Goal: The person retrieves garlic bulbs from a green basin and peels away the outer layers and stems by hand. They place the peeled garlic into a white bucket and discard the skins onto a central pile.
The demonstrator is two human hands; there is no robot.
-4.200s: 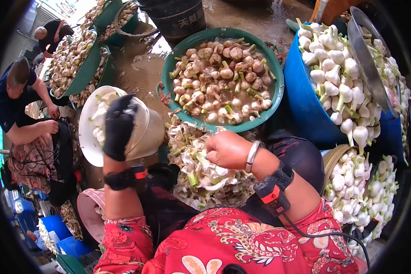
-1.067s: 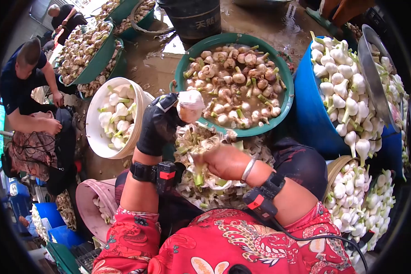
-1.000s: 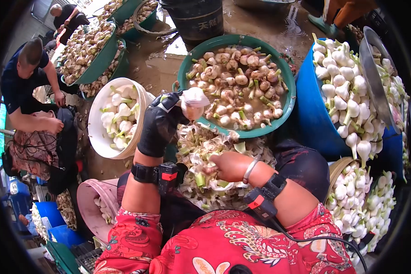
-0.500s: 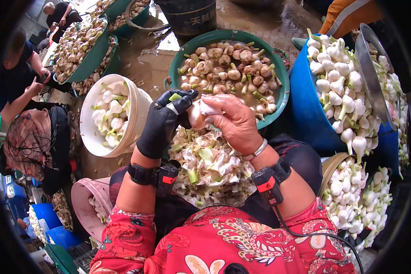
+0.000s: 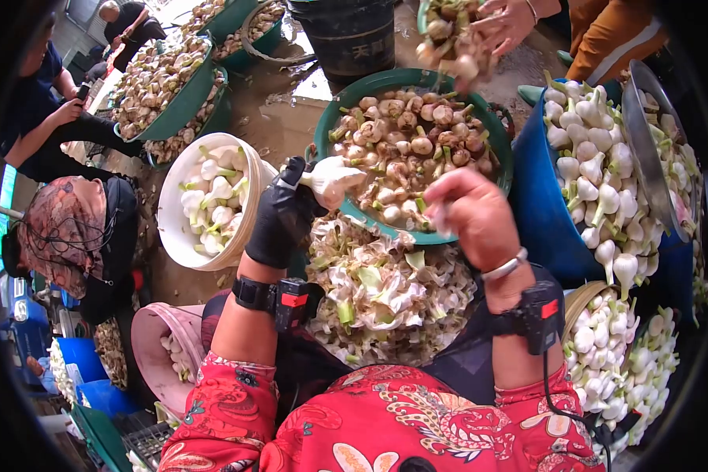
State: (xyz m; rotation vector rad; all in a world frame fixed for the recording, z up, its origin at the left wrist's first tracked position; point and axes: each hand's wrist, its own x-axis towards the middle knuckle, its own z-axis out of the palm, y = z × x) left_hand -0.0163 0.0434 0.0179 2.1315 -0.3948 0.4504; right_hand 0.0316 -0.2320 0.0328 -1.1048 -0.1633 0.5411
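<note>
In the black glove of my left hand, a garlic bulb with a partly peeled white surface is gripped, its stem end between the fingers. My right hand is bare and apart from the bulb, to its right. Its bent fingers pinch a pale scrap that looks like garlic skin, blurred by motion. Below both hands lies a heap of garlic peelings at my lap. Just beyond them stands a green basin of unpeeled garlic in muddy water.
A white bucket of peeled garlic tilts at left, with a pink bucket nearer me. A blue tub heaped with white bulbs stands right. A co-worker's hand is above the basin's far side, beside falling garlic bulbs.
My right hand has pulled away from the bulb to the right. The bulb, still in my left hand, shows more white. A co-worker's hand and tumbling garlic have appeared above the basin.
</note>
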